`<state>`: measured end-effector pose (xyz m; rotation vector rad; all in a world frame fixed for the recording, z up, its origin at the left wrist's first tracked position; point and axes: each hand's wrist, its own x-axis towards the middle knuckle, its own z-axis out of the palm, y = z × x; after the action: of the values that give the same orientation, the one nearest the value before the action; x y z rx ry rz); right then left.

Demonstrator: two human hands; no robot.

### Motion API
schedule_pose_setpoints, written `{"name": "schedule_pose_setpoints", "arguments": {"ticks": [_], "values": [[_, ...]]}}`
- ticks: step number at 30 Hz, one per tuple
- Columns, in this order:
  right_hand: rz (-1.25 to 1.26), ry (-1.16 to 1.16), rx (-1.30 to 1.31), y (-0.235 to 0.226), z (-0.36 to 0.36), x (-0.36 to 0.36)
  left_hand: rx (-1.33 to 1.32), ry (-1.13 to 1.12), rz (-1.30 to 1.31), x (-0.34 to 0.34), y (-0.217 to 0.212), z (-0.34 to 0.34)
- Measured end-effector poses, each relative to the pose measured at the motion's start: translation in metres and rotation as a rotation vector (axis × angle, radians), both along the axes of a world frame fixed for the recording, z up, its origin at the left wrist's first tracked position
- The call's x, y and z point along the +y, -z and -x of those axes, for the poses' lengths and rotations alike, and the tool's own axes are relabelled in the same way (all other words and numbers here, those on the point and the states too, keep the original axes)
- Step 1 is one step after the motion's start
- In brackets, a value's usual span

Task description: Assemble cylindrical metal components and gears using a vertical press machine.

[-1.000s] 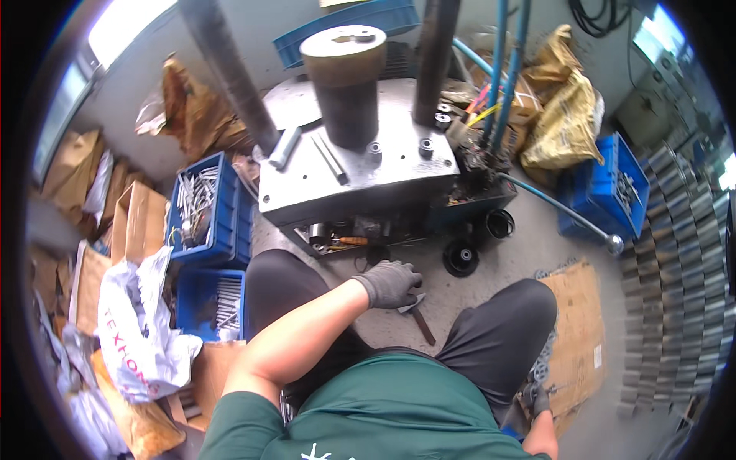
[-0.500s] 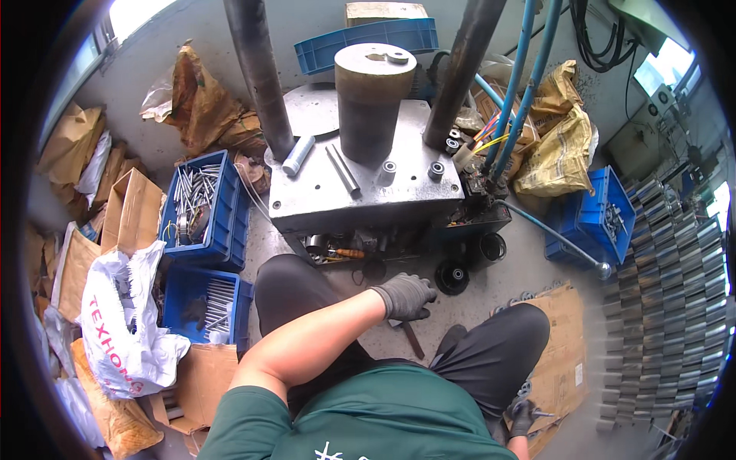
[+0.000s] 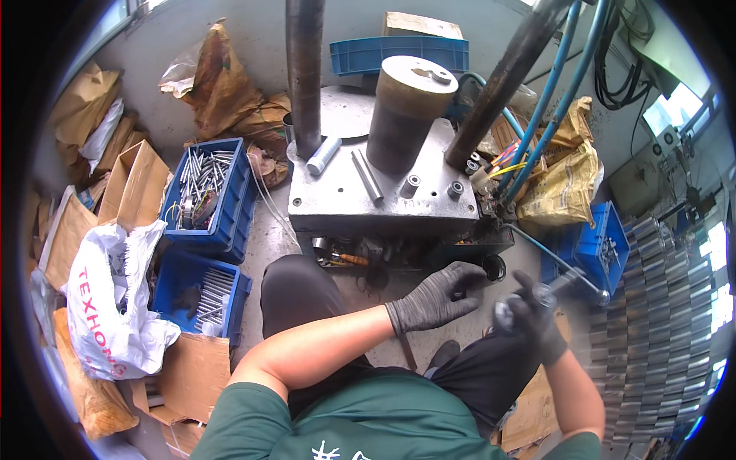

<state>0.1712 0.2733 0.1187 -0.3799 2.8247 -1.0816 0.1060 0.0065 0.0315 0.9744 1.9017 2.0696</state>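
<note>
Near, on floor: brown handle (image 3: 408, 353), partly hidden by L hand (image 3: 438, 297). R hand (image 3: 534, 318), gloved, over R knee, gripping silvery metal part (image 3: 543, 294); motion blur, can't tell exact shape. L hand, also gloved, half-open just left of it, fingers bent, thumb apart. Left side: blue bin (image 3: 241, 297) w/ rods. Farther: steel tabletop (image 3: 333, 205) w/ slim rods (image 3: 366, 176), 2 ring-ended pcs (image 3: 412, 185), big dark cyl. (image 3: 399, 130) upright. Far: blue crate (image 3: 399, 56) behind.
</note>
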Motion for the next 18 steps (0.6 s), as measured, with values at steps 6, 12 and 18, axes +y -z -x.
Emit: {"name": "schedule_pose_setpoints", "arguments": {"ticks": [6, 12, 18], "values": [[0.644, -0.041, -0.545, 0.05, 0.056, -0.066, -0.52, -0.051, -0.003, -0.026, 0.021, 0.003], [0.142, -0.229, 0.062, 0.104, 0.059, -0.055, -0.856, -0.19, -0.186, -0.029, 0.03, 0.004], [-0.313, -0.35, -0.042, 0.083, 0.068, -0.059, -1.057, -0.247, -0.341, -0.037, 0.036, 0.037]]}}
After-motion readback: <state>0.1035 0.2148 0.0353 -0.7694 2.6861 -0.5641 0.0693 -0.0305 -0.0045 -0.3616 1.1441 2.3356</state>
